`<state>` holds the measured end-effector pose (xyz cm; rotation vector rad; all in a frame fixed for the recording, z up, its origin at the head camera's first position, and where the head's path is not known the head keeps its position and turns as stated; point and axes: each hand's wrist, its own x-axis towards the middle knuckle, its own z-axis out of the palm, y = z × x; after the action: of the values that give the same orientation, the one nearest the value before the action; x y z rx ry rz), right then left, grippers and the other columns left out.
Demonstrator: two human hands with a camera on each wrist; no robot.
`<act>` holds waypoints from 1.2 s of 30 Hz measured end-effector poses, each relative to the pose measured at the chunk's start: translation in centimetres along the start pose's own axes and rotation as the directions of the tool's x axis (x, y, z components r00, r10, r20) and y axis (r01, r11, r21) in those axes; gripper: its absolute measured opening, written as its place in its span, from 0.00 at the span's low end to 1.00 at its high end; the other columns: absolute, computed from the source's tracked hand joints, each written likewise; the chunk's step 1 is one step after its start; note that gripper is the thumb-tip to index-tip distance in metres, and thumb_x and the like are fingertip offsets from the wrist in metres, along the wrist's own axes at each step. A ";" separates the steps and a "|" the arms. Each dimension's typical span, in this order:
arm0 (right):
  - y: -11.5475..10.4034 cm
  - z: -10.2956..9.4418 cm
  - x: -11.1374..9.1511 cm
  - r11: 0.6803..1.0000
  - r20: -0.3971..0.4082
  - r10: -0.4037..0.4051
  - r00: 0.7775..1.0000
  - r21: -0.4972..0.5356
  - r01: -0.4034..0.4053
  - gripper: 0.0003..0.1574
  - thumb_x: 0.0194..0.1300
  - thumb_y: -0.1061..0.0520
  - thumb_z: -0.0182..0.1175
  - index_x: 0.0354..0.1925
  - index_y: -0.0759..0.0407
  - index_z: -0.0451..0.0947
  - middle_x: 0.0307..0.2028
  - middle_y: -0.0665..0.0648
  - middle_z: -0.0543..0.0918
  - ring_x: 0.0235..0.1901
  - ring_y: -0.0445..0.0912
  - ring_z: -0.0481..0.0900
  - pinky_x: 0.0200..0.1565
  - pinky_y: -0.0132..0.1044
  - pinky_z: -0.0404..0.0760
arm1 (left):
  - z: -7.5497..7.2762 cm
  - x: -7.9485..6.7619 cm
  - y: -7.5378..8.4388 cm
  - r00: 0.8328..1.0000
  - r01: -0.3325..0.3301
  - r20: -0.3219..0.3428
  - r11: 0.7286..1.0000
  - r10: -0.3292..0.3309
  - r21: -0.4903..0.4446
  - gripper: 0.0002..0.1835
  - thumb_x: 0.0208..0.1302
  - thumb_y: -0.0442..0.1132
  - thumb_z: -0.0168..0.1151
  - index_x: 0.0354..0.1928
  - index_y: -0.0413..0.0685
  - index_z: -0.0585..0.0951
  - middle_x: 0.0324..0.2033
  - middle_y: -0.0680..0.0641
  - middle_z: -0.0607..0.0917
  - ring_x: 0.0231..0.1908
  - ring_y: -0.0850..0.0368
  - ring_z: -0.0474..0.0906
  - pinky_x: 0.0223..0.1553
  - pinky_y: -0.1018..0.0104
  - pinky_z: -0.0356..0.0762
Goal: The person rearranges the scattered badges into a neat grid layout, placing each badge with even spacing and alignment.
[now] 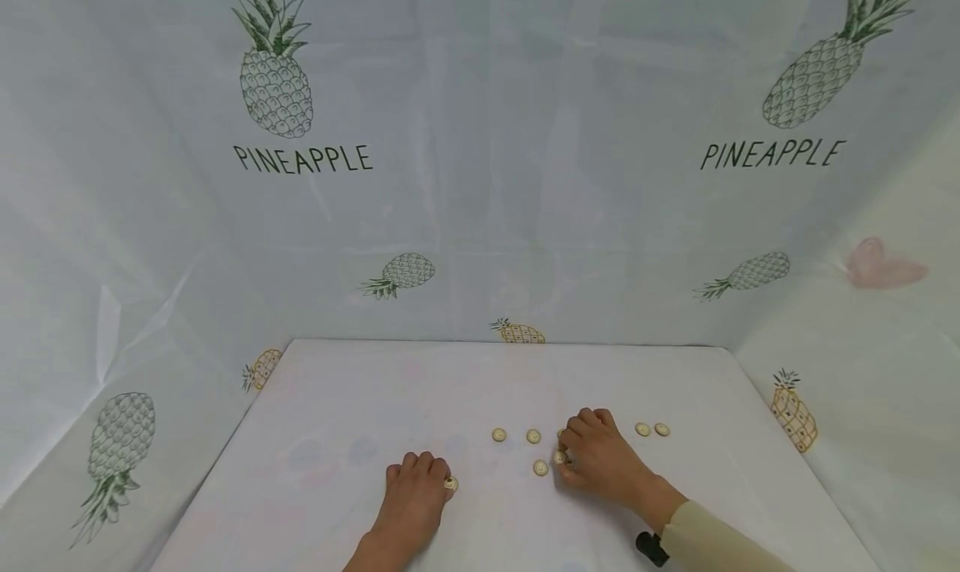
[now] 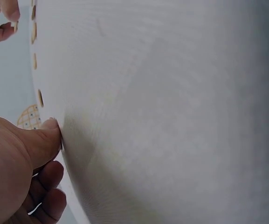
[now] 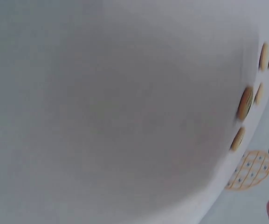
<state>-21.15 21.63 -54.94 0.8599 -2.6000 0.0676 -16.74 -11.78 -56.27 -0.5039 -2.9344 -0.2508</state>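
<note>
With its fingers curled, my left hand point(image 1: 411, 505) pinches a small, pale, round wooden disc point(image 1: 451, 484) at the table surface. In the left wrist view the thumb of this left hand point(image 2: 17, 158) hides most of that disc. Farther right, my right hand point(image 1: 603, 459) pinches another wooden disc point(image 1: 561, 457) between thumb and fingers. The left wrist view shows this disc point(image 2: 16, 26) edge-on, held above the table. Just left of the right hand lies a disc point(image 1: 541, 468); one more is partly hidden behind its fingers.
Two discs, a left one point(image 1: 498, 434) and a right one point(image 1: 533, 436), lie between the hands. Another pair, one disc point(image 1: 642, 429) beside a second point(image 1: 662, 429), lies right of the right hand. A white cloth covers the table point(image 1: 337, 405); pineapple-print sheets point(image 1: 480, 180) enclose it.
</note>
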 end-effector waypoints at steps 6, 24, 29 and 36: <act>-1.6 0.6 1.0 0.999 0.013 -0.026 1.000 0.020 0.026 0.12 0.58 0.44 0.72 0.33 0.47 0.81 0.33 0.43 0.76 0.40 0.43 0.68 0.54 0.49 0.70 | 0.3 0.0 -0.1 1.000 0.000 0.003 1.000 0.000 -0.009 0.15 0.63 0.50 0.75 0.40 0.52 0.80 0.35 0.54 0.76 0.36 0.56 0.67 0.40 0.52 0.68; -5.1 2.0 3.6 0.992 0.024 -0.128 0.991 -0.009 0.128 0.12 0.59 0.44 0.72 0.32 0.48 0.83 0.33 0.45 0.80 0.39 0.44 0.70 0.51 0.47 0.70 | 0.2 0.0 0.0 1.000 -0.018 -0.010 0.999 0.018 0.027 0.15 0.61 0.48 0.77 0.40 0.50 0.81 0.34 0.53 0.77 0.35 0.56 0.67 0.39 0.52 0.70; -5.6 2.2 4.2 0.993 0.067 -0.121 0.990 0.001 0.121 0.12 0.61 0.42 0.70 0.34 0.47 0.85 0.34 0.45 0.81 0.39 0.44 0.70 0.50 0.47 0.70 | 0.3 0.0 0.1 0.999 -0.017 -0.028 0.999 0.018 0.030 0.15 0.60 0.48 0.78 0.40 0.51 0.82 0.34 0.53 0.77 0.35 0.57 0.67 0.39 0.53 0.70; -6.2 2.2 4.5 0.995 0.091 -0.100 0.991 0.031 0.098 0.11 0.64 0.43 0.71 0.35 0.47 0.86 0.35 0.45 0.81 0.40 0.44 0.71 0.52 0.47 0.71 | 0.4 0.1 0.1 0.999 -0.004 -0.036 0.999 0.005 0.041 0.15 0.60 0.49 0.78 0.39 0.51 0.82 0.33 0.54 0.78 0.35 0.57 0.68 0.40 0.52 0.72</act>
<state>-21.65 13.71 -55.70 1.0232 -2.6423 0.0357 -16.86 -11.56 -56.59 -0.4946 -2.8966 -0.1971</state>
